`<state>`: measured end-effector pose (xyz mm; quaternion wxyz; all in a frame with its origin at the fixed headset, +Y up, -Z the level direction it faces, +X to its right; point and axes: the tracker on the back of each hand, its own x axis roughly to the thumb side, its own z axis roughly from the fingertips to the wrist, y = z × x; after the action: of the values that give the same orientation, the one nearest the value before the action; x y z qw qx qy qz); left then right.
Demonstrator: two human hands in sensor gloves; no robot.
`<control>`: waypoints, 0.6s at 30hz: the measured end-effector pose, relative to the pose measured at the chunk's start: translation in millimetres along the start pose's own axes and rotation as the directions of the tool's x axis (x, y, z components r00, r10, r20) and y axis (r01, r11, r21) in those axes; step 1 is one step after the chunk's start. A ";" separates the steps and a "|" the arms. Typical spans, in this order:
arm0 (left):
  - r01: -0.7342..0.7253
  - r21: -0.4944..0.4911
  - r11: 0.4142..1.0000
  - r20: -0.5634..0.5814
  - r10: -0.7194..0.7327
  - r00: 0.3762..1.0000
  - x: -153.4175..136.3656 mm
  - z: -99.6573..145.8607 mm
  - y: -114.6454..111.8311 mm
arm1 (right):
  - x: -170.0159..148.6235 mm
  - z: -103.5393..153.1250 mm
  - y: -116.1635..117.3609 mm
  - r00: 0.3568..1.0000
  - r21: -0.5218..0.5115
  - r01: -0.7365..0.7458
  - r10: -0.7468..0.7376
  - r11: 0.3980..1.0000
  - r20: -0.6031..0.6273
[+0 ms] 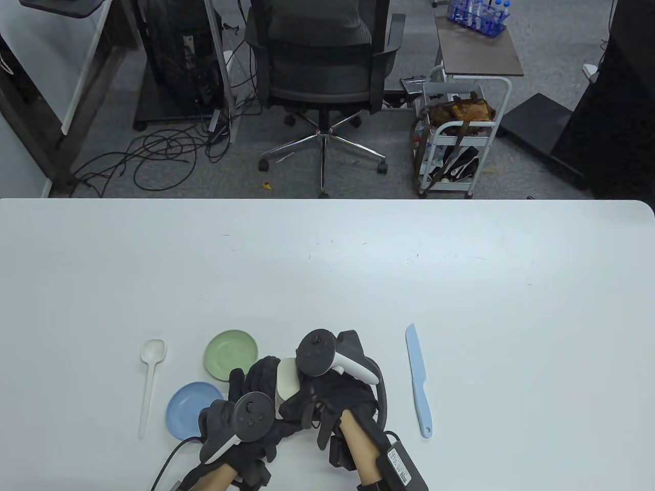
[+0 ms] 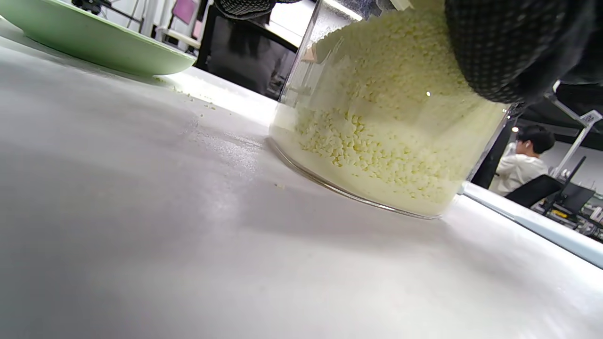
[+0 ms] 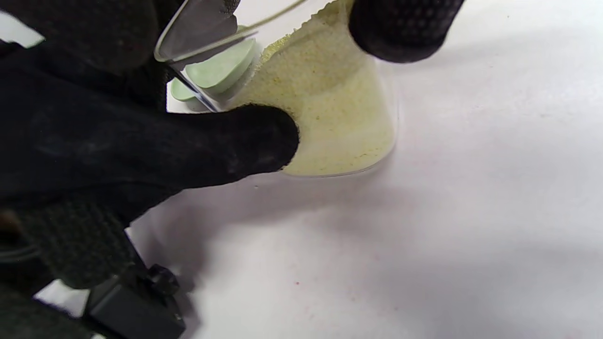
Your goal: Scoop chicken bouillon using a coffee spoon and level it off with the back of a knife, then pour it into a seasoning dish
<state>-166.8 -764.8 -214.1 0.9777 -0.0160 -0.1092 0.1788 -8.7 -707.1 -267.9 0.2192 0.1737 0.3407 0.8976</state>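
A clear jar of yellow chicken bouillon (image 1: 287,382) stands near the table's front edge, mostly hidden by both gloved hands. My left hand (image 1: 256,379) wraps it from the left; one gloved finger (image 2: 509,47) lies on the jar's wall (image 2: 377,141). My right hand (image 1: 308,399) holds it from the right, thumb (image 3: 226,141) and a fingertip (image 3: 400,28) on opposite sides of the jar (image 3: 339,127). A white spoon (image 1: 151,381) lies far left. The pale blue knife (image 1: 418,381) lies to the right. A green dish (image 1: 231,354) and a blue dish (image 1: 190,409) sit left of the jar.
Loose granules are scattered on the table between the jar and the green dish (image 2: 94,44). An office chair (image 1: 322,61) and a white cart (image 1: 458,138) stand beyond the far edge. A glove cable (image 1: 171,460) trails off the front edge.
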 end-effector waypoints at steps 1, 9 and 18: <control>0.002 0.002 1.000 0.000 -0.002 1.000 0.1 0.1 -0.1 | -0.7 0.9 -1.0 1.000 -0.005 0.004 -0.004 1.000 0.003; 0.007 0.003 1.000 0.000 -0.007 1.000 0.5 0.7 0.0 | -6.0 6.7 -5.8 0.999 -0.023 0.026 -0.025 0.999 0.035; -0.004 -0.012 1.000 -0.002 0.004 1.000 0.2 0.3 -0.8 | -26.3 34.0 -30.7 0.994 -0.227 0.107 -0.105 0.968 0.023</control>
<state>-166.4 -765.5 -213.7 0.9773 -0.0223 -0.1093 0.1803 37.7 -681.7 -269.2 0.2872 0.1341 0.2432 0.9167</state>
